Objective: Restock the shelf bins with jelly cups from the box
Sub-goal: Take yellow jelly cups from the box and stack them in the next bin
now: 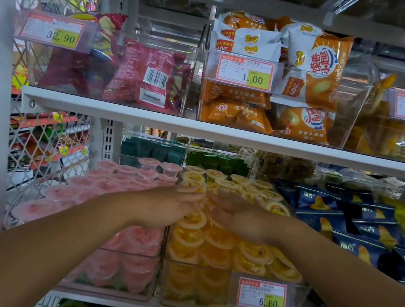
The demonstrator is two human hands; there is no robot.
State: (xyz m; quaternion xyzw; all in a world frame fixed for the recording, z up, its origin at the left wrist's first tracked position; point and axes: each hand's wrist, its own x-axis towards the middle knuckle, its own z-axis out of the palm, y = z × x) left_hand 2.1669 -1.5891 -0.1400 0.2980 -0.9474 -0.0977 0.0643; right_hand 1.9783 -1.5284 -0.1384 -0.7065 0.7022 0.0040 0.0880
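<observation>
Left hand (168, 205) and right hand (237, 220), fingers (190, 192) straight (blurred), over clear bin (203, 266) of orange jelly cups (254, 254)

Upper left: red snack packets (144, 75) lay behind a 32.90 price tag (55, 31).
Upper middle: orange-and-white snack packets (318, 73) were piled behind a 1.00 price tag (245, 71).
Lower right: navy packets (361, 230) lay overlapping.

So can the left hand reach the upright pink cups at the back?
Probably yes: the left hand hovers just right of the upright pink cups, the bin is open-topped, nothing between them.
</observation>
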